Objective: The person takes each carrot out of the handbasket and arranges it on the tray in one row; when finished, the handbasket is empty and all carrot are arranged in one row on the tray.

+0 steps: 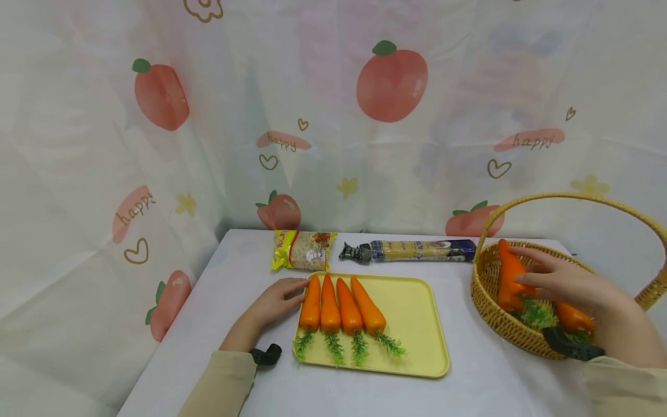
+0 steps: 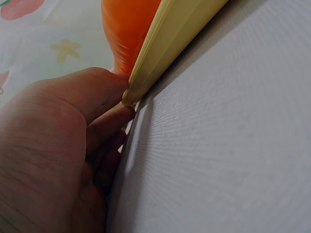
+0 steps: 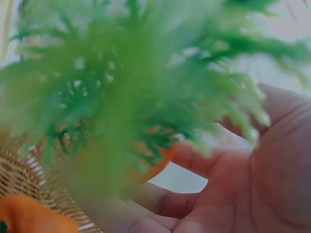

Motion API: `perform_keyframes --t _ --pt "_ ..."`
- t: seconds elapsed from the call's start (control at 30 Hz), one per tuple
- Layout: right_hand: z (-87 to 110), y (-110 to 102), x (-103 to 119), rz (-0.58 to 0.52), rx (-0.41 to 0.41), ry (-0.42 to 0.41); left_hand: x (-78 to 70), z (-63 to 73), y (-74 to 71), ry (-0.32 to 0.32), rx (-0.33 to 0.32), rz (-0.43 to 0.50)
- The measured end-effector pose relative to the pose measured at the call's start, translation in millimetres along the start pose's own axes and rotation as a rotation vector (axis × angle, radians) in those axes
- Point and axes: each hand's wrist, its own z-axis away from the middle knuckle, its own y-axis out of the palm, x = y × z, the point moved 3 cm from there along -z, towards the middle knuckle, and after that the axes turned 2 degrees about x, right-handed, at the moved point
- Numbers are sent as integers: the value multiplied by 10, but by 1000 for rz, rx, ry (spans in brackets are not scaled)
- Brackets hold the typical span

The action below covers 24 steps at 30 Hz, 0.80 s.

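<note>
My right hand [image 1: 568, 284] is over the wicker basket [image 1: 487, 313], its fingers gripping an orange carrot [image 1: 509, 278] that stands tip up. Blurred green leaves [image 3: 131, 82] of a carrot cover much of the right wrist view and hide part of the grip. Another carrot [image 1: 573, 317] lies in the basket below the hand. At the left side of the yellow tray [image 1: 411, 324], my left hand [image 1: 273, 301] pinches the rim between thumb and fingers, close beside the leftmost carrot [image 1: 311, 304]. Several carrots with green tops lie side by side on the tray's left part.
Behind the tray lie a yellow-ended food packet [image 1: 307, 250] and a long pasta-like package [image 1: 417, 250] with a dark twisted end. The basket's tall handle [image 1: 568, 197] arches above my right hand. A printed curtain [image 1: 323, 87] hangs along the back of the white table [image 1: 193, 347].
</note>
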Motion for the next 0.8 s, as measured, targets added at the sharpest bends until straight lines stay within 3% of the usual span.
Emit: perform_keyframes --t 0.3,0.57,0.8 --pt "31 151 226 -4 7 -19 47 -26 7 -5 5 -12" --pt "41 330 323 -29 79 30 45 -37 13 46 -3 -25" --pt "73 446 432 31 100 -32 42 -38 14 64 -11 -38"
